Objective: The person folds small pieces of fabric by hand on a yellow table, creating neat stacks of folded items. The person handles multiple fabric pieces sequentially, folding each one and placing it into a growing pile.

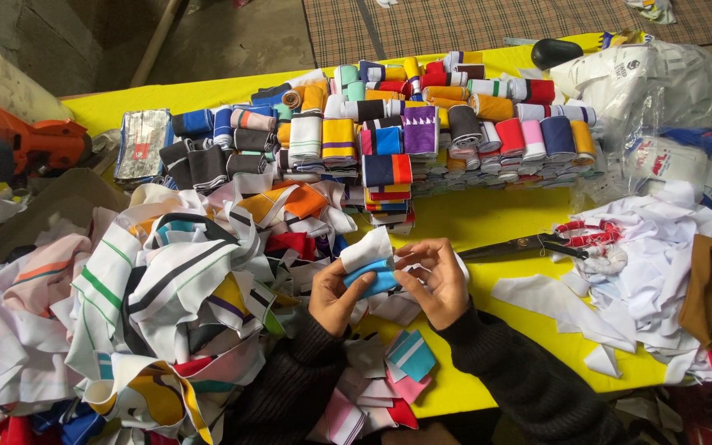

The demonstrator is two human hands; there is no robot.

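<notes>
Head view: both hands meet low-centre over the yellow worktop (488,218). Left hand (335,292) is closed on a small white-and-blue rib piece (370,264), thumb pressed onto the blue band, white end sticking up. Right hand (434,280) pinches the same piece from the other side, fingers curled in over its right edge. The piece is held just above the worktop, between the two hands, in front of the person's dark sleeves.

To handle it well, I judge: keep edges lined up, fold tight, hold both ends pinched so the band does not spring open.

Around: a loose heap of striped collar strips (166,280) crowds the left hand, touching its sleeve. A few folded pieces (409,358) lie just below the hands. Neat rows of rolled bands (422,124) stand behind, well apart. Scissors (537,245) with red-wrapped handles lie near the right hand, blades pointing toward it, so watch that. White scraps (644,272) pile at right, plastic bags (653,82) top right, orange tool (43,144) far left. The heap leaves little bare worktop on the left.
</notes>
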